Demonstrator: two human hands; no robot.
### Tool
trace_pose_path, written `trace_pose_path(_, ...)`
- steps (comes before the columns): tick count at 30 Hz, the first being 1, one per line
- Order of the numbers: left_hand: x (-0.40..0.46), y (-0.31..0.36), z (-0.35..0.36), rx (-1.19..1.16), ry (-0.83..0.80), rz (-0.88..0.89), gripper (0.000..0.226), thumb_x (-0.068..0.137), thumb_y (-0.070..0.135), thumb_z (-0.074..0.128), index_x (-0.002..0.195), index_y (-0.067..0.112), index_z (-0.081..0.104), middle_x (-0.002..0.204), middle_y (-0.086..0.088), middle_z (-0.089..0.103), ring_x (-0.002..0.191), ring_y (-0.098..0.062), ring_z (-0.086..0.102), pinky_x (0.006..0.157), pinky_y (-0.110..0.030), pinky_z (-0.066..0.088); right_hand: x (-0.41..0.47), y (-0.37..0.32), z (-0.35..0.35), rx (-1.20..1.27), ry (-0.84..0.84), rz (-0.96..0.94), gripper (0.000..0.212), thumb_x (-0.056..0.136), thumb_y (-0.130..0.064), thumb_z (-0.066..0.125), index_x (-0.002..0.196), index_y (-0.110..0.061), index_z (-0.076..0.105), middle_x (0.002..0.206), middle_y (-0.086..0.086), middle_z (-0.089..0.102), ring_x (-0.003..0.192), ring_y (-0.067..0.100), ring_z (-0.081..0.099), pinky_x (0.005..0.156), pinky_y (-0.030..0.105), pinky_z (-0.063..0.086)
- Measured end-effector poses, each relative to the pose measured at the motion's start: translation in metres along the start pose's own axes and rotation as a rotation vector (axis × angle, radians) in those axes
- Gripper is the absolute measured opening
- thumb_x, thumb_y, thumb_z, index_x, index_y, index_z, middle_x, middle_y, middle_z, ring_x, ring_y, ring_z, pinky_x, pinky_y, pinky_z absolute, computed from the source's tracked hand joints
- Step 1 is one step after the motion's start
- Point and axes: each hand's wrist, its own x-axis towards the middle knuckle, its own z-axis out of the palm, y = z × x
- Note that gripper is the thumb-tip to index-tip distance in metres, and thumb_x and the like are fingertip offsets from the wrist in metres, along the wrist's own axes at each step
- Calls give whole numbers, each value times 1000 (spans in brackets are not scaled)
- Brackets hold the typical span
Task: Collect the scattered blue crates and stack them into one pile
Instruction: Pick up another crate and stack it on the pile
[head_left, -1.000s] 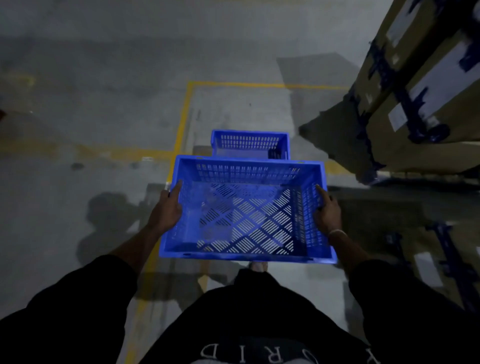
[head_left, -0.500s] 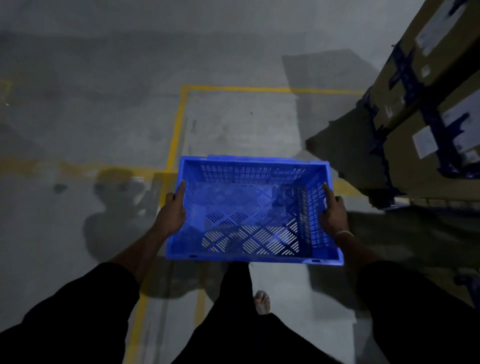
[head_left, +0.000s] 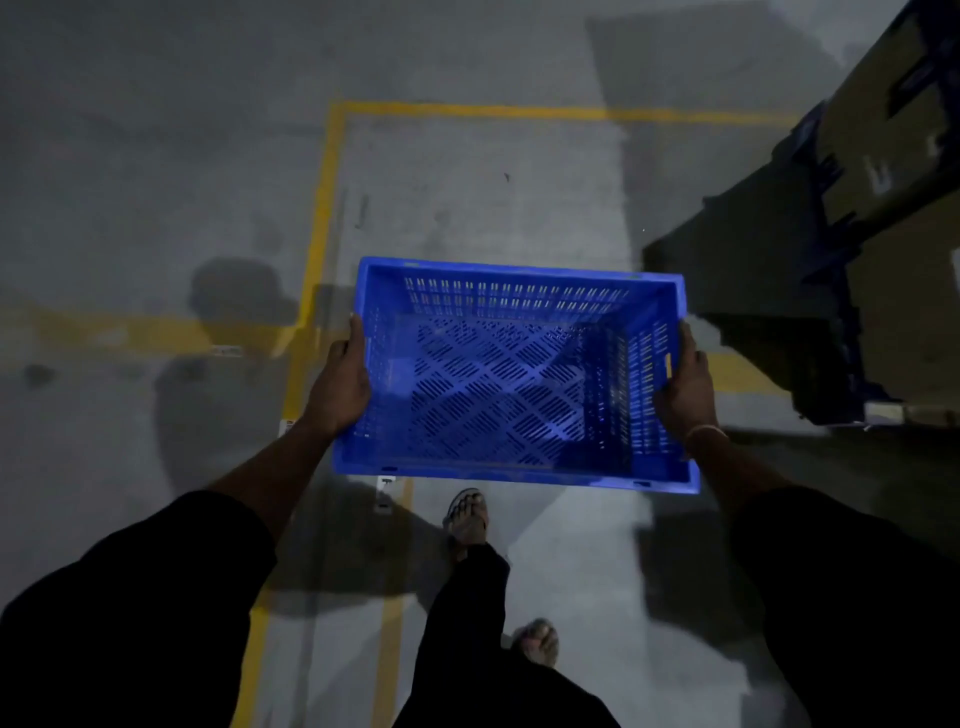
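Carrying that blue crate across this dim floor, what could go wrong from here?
The blue crate is held only by its short sides, left hand and right hand pressed flat, so it might slip. It also hides the floor directly below it, and the sandalled foot is stepping forward in poor light, so a trip seems possible. The stacked cartons stand close on the right; a corner could clip them.
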Motion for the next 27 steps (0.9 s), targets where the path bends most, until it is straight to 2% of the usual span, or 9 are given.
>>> trace_pose_path(6, 20, -14, 25, -1, 7, -8, 81, 103, 18, 42, 158, 31, -16, 133, -22, 45, 101, -40, 56, 76, -44, 48, 24, 20, 25, -30, 18, -58, 94, 85, -3, 65, 154, -39, 11, 122, 17, 47, 106, 37, 57, 92, 51, 52)
trace_pose_path(9, 18, -14, 21, -1, 9, 29, 78, 104, 16, 41, 159, 26, -13, 130, -25, 48, 104, -39, 55, 77, -38, 40, 25, 22, 23, -44, -21, -62, 97, 85, 2, 62, 156, -37, 9, 124, 17, 46, 104, 35, 57, 89, 43, 50)
trace_pose_path(11, 10, -1, 13, -31, 1, 38, 77, 104, 13, 42, 159, 19, -11, 119, -24, 52, 94, -30, 56, 76, -36, 37, 25, 21, 18, -68, -75, -86, 100, 85, 4, 61, 158, -35, 4, 127, 20, 44, 105, 36, 56, 83, 38, 47)
trace_pose_path(14, 4, 6, 10, -50, 15, 74, 76, 104, 12, 42, 159, 15, -11, 100, -10, 48, 73, -10, 48, 72, -33, 36, 27, 25, 13, -147, -152, -157, 102, 87, 3, 59, 158, -28, -7, 132, 25, 38, 101, 44, 56, 77, 40, 45)
trace_pose_path(17, 16, -16, 24, -13, 35, 63, 83, 102, 15, 43, 158, 28, -18, 115, -22, 53, 91, -35, 57, 71, -40, 42, 32, 34, 21, -213, -106, -222, 106, 85, -1, 62, 157, -27, -11, 134, 24, 36, 100, 45, 54, 80, 48, 49)
trace_pose_path(22, 23, -25, 45, 197, 146, 58, 91, 97, 12, 49, 158, 22, -16, 138, -27, 43, 107, -48, 52, 77, -56, 50, 35, 49, 30, -276, -37, -332, 112, 83, -11, 69, 156, -27, -14, 141, 23, 31, 104, 45, 47, 88, 58, 45)
trace_pose_path(24, 22, -22, 39, 300, 66, 37, 94, 95, 13, 55, 158, 17, -15, 162, -21, 14, 133, -50, 36, 85, -60, 47, 33, 49, 25, -275, -74, -342, 113, 81, -14, 71, 157, -18, -14, 151, 23, 20, 112, 50, 43, 95, 58, 41)
trace_pose_path(26, 19, -27, 38, 404, 10, 100, 97, 93, 14, 59, 158, 7, -13, 165, -21, -15, 149, -48, 10, 89, -58, 50, 26, 49, 25, -304, -106, -378, 114, 81, -17, 71, 156, -11, -15, 159, 25, 3, 130, 54, 30, 106, 60, 34)
trace_pose_path(27, 20, -28, 40, 430, 3, 148, 95, 93, 13, 59, 157, 1, -11, 163, -24, -19, 151, -48, 1, 90, -56, 52, 24, 49, 26, -313, -111, -391, 115, 82, -20, 72, 155, -10, -16, 161, 26, -4, 137, 55, 22, 111, 61, 30)
